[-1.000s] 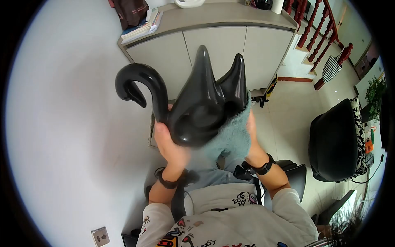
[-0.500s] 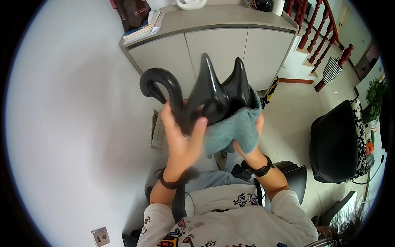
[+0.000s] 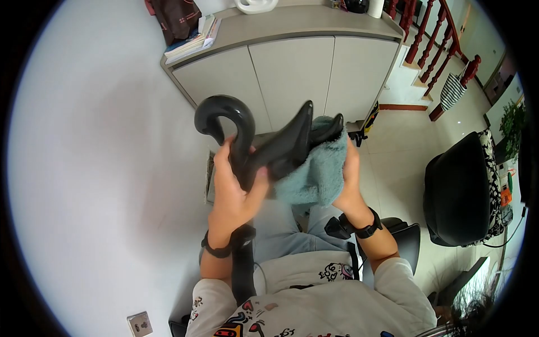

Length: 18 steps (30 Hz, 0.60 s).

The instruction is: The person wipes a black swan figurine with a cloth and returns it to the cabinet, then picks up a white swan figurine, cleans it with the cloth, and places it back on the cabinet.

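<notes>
A glossy black swan figurine (image 3: 281, 150) is held up in front of me, its curved neck and head at the left and two pointed wing tips at the right. My left hand (image 3: 233, 188) is wrapped round the base of the neck, thumb on the near side of the body. A grey-green cloth (image 3: 317, 177) covers the tail end and underside of the swan. My right hand (image 3: 349, 180) grips the cloth against the swan from the right; most of its fingers are hidden behind the cloth.
Beyond the swan stands a grey cabinet (image 3: 292, 78) with books (image 3: 193, 42) and a dark bag (image 3: 175, 19) on top. A white wall (image 3: 101, 168) runs along my left. At the right are a black chair (image 3: 457, 191) and a red stair railing (image 3: 432, 48).
The swan has turned in my hands, so its wing tips now lean right and sit lower. My right hand and the cloth have shifted round the tail end.
</notes>
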Each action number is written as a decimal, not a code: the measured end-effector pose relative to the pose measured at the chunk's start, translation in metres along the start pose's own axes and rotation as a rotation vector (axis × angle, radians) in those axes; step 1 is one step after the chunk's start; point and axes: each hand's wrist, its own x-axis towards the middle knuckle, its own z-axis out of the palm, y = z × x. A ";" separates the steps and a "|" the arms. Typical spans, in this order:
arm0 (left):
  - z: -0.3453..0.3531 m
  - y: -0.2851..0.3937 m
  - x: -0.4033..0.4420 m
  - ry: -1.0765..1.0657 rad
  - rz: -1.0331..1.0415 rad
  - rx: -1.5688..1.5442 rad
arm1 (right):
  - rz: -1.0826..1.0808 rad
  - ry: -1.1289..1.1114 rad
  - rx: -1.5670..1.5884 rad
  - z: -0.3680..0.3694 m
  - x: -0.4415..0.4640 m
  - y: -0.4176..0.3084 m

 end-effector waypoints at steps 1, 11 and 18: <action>-0.002 -0.002 -0.002 -0.017 0.000 0.023 | -0.022 0.062 0.037 0.002 0.000 0.001; 0.005 -0.007 -0.009 0.079 0.073 0.000 | -0.153 0.277 0.195 0.011 -0.007 0.016; 0.030 0.012 -0.003 0.286 -0.040 -0.295 | 0.084 0.389 0.410 0.030 -0.024 0.012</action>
